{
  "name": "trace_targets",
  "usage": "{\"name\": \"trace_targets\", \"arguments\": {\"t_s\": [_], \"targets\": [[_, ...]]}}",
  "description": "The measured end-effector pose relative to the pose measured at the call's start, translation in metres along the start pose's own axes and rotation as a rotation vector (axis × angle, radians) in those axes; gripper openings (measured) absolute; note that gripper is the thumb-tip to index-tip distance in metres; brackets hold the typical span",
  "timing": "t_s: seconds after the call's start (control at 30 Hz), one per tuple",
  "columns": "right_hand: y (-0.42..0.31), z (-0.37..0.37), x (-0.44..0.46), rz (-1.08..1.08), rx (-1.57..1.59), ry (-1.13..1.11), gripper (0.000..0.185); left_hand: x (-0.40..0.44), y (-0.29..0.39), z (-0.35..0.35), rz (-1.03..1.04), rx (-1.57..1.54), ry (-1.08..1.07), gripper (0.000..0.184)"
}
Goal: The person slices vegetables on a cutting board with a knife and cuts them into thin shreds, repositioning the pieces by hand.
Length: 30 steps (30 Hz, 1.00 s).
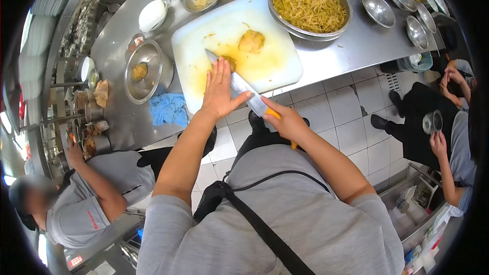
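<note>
My right hand (pixel 286 118) is wrapped round the yellow handle of a wide-bladed knife (pixel 248 95). The blade points up and left over a white cutting board (pixel 193 40). My left hand (pixel 220 89) lies flat with fingers stretched out, its fingertips on the blade near the tip. Beside those fingertips is a yellowish pickled piece (pixel 230 63), partly hidden by the hand and blade. A larger yellow piece (pixel 251 41) lies farther up the board in a patch of yellow liquid.
A big bowl of yellow shreds (pixel 308 7) stands at the board's upper right. Left of the board are a metal bowl (pixel 134 84) and a blue cloth (pixel 168 109). Co-workers are at the left (pixel 102 193) and right (pixel 461 137).
</note>
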State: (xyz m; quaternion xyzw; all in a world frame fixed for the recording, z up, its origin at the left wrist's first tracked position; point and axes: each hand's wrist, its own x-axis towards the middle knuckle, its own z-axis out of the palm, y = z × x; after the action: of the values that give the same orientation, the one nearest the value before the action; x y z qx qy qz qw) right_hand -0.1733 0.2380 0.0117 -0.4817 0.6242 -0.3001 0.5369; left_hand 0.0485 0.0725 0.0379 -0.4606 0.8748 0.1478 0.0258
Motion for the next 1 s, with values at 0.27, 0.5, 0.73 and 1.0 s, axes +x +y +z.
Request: {"name": "trace_targets", "arguments": {"t_s": [0.27,0.5,0.73,1.0], "targets": [[-0.026,0.007,0.006,-0.037,-0.097,-0.028,0.058,0.042,-0.011,-0.017,-0.353,0.137,0.079,0.089],[0.0,-0.073,-0.093,0.025,-0.191,-0.049,0.06,0.065,-0.062,-0.055,-0.291,-0.18,-0.009,0.048],[0.021,-0.063,-0.158,0.225,0.032,0.229,0.061,0.051,-0.044,-0.027,0.024,0.061,0.32,0.023],[0.03,-0.026,-0.157,0.126,-0.032,0.399,0.059,0.083,-0.024,-0.027,0.097,-0.593,0.199,0.02]]}}
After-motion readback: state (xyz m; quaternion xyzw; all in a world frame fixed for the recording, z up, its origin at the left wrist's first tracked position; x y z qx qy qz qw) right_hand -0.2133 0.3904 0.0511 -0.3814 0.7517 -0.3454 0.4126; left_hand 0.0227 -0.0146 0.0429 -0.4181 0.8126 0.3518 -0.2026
